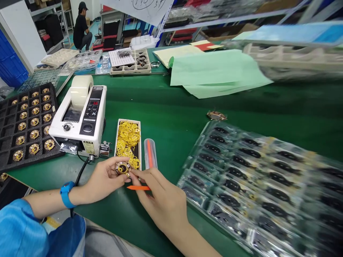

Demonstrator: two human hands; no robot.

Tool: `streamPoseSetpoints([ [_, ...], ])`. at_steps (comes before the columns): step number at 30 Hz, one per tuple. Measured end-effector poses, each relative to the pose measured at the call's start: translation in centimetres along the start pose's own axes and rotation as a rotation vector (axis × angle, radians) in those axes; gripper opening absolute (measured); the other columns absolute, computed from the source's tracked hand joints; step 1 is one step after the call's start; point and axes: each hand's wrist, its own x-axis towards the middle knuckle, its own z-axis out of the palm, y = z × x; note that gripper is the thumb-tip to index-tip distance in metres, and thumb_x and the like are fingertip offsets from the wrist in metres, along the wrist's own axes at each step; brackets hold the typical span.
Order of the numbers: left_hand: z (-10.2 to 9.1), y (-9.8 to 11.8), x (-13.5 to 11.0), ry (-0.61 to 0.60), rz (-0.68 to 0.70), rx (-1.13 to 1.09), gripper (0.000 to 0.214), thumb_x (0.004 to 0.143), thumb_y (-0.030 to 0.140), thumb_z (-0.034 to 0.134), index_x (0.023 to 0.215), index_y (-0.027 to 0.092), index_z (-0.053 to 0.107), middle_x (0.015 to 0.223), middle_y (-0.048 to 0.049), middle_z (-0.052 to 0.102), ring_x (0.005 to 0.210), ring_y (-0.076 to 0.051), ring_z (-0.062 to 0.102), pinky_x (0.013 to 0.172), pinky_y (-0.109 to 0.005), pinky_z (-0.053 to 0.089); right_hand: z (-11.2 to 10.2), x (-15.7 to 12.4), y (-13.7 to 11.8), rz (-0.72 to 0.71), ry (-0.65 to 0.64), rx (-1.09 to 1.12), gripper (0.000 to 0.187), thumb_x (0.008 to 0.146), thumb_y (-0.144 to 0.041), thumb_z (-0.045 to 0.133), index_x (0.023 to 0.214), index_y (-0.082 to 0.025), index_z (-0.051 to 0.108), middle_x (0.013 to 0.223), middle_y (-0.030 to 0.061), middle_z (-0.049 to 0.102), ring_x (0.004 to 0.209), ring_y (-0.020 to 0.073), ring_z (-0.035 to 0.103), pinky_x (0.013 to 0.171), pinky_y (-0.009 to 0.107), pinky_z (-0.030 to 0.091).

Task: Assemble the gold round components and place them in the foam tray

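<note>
Between its thumb and fingers, my left hand (pixel 100 180) grips a round gold-and-black watch case (pixel 123 168), its face turned up. My right hand (pixel 166 201) has its thumb and index fingertips at the right side of that watch case. An orange pointed stick (pixel 137 187) is held in the right hand, its tip pointing left just below the case. Just beyond the hands, a narrow box (pixel 129 120) holds many thin yellow rings (pixel 128 134). Beside it lies a slim clear plastic case (pixel 154 151) with another orange stick inside.
A white tape dispenser (pixel 98 107) and small tally counter (pixel 104 149) stand left. Behind them, a black foam tray (pixel 8 123) holds watch cases. Clear trays (pixel 193 157) of black parts fill the right. A loose watch part (pixel 216 115) and green sheets (pixel 214 69) lie farther back; a person (pixel 82 30) crouches beyond.
</note>
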Motion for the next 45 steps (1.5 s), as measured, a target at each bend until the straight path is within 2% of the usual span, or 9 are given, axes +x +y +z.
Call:
streamPoseSetpoints([
  [9,0.1,-0.5,-1.0,-0.12,0.174,0.254,0.055,0.085,0.013,0.049,0.139,0.015,0.046,0.117,-0.0129,0.069,0.097,-0.02,0.069,0.089,-0.032,0.054,0.9,0.0,0.1,0.249,-0.003,0.178,0.013,0.09,-0.016,0.053,0.085,-0.018,0.065,0.071,-0.0001,0.066,0.053,0.0099,0.059,0.044,0.019,0.042],
  [12,0.1,-0.4,-1.0,-0.136,0.207,0.322,0.053,0.087,0.014,0.046,0.14,0.013,0.045,0.122,-0.0154,0.067,0.102,-0.022,0.068,0.093,-0.035,0.053,1.1,0.3,0.2,0.29,-0.004,0.214,0.014,0.086,-0.014,0.052,0.084,-0.019,0.065,0.072,-0.0003,0.067,0.056,0.0104,0.061,0.046,0.019,0.043],
  [17,0.1,-0.2,-0.9,-0.138,0.243,0.399,0.049,0.088,0.015,0.046,0.137,0.014,0.048,0.124,-0.0152,0.066,0.106,-0.023,0.067,0.094,-0.036,0.052,1.0,1.0,0.1,0.319,-0.037,0.288,0.012,0.081,-0.013,0.053,0.074,-0.02,0.06,0.066,-0.0024,0.061,0.048,0.0089,0.051,0.043,0.02,0.036],
  [22,0.0,-0.6,-0.5,-0.066,0.24,0.325,0.049,0.089,0.014,0.045,0.138,0.013,0.047,0.12,-0.0142,0.068,0.097,-0.021,0.069,0.088,-0.032,0.055,0.0,1.7,-0.4,0.388,-0.099,0.535,0.013,0.077,-0.015,0.054,0.065,-0.02,0.057,0.059,-0.0036,0.053,0.046,0.0079,0.042,0.041,0.02,0.032],
  [29,-0.7,-1.3,0.1,-0.001,0.309,0.301,0.046,0.092,0.016,0.044,0.137,0.019,0.048,0.14,-0.0122,0.056,0.112,-0.023,0.066,0.096,-0.032,0.052,-1.0,2.4,0.8,0.699,-0.138,0.751,0.018,0.076,-0.03,0.057,0.061,-0.02,0.056,0.054,-0.0031,0.047,0.045,0.0088,0.037,0.042,0.021,0.031],
  [32,-0.7,-1.4,0.2,-0.011,0.295,0.279,0.047,0.091,0.016,0.045,0.138,0.018,0.047,0.14,-0.0128,0.056,0.111,-0.022,0.066,0.097,-0.033,0.052,-0.5,2.0,0.8,0.624,-0.139,0.656,0.012,0.078,-0.031,0.062,0.073,-0.02,0.063,0.059,-0.0031,0.05,0.044,0.0082,0.034,0.041,0.022,0.029],
  [35,-0.6,-1.2,0.0,-0.054,0.26,0.276,0.049,0.09,0.015,0.045,0.139,0.018,0.045,0.137,-0.0136,0.058,0.107,-0.022,0.067,0.093,-0.033,0.053,0.1,1.4,0.4,0.426,-0.095,0.502,0.006,0.082,-0.024,0.063,0.086,-0.02,0.066,0.067,-0.0018,0.057,0.049,0.0091,0.044,0.044,0.021,0.035],
  [39,-0.6,-0.8,-0.2,-0.081,0.208,0.273,0.048,0.088,0.015,0.046,0.137,0.017,0.049,0.136,-0.0134,0.058,0.114,-0.025,0.062,0.095,-0.038,0.051,0.4,1.0,0.0,0.265,-0.069,0.429,0.013,0.086,-0.011,0.055,0.08,-0.02,0.061,0.068,-0.0018,0.058,0.055,0.0093,0.053,0.049,0.019,0.04],
  [45,-0.8,-0.6,0.2,-0.019,0.138,0.263,0.045,0.088,0.017,0.046,0.133,0.015,0.053,0.128,-0.0125,0.062,0.122,-0.029,0.054,0.104,-0.046,0.044,0.6,0.6,0.0,0.156,-0.097,0.396,0.012,0.09,-0.013,0.055,0.083,-0.019,0.061,0.072,0.0015,0.063,0.062,0.0125,0.059,0.055,0.021,0.046],
])
